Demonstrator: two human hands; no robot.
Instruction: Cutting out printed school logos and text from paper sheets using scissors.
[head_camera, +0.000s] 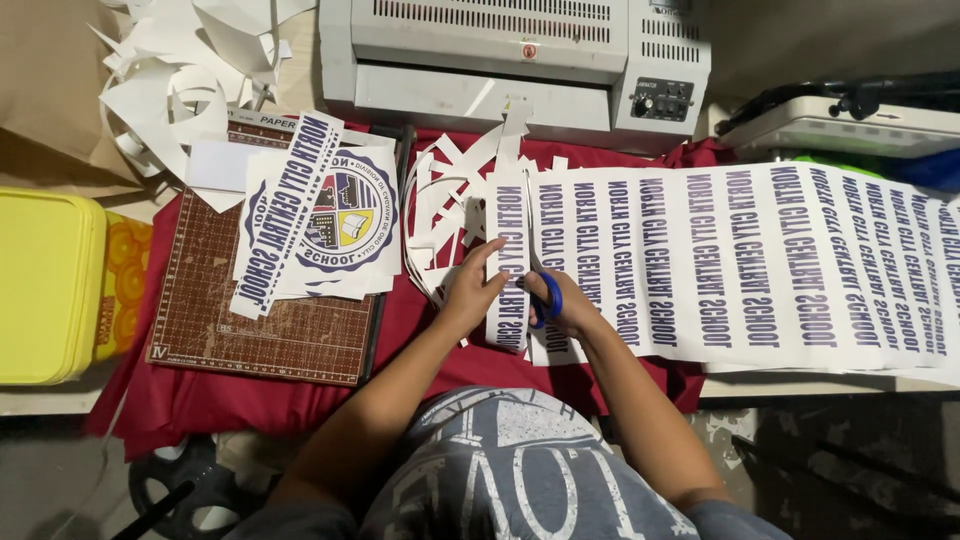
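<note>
My right hand (572, 305) grips blue-handled scissors (545, 290) whose blades run up along the left edge of a long white printed sheet (760, 265) with several rows of dark blue lettering. My left hand (472, 290) pinches the narrow strip (508, 262) being parted from that sheet, on the scissors' left. Both hands work over a dark red cloth (420, 345).
A brown cutting mat (260, 320) at left carries cut strips and a round blue emblem print (345, 215). White paper offcuts (185, 70) pile at top left. A grey laminator (520, 55) stands at the back. A yellow box (45, 285) sits far left.
</note>
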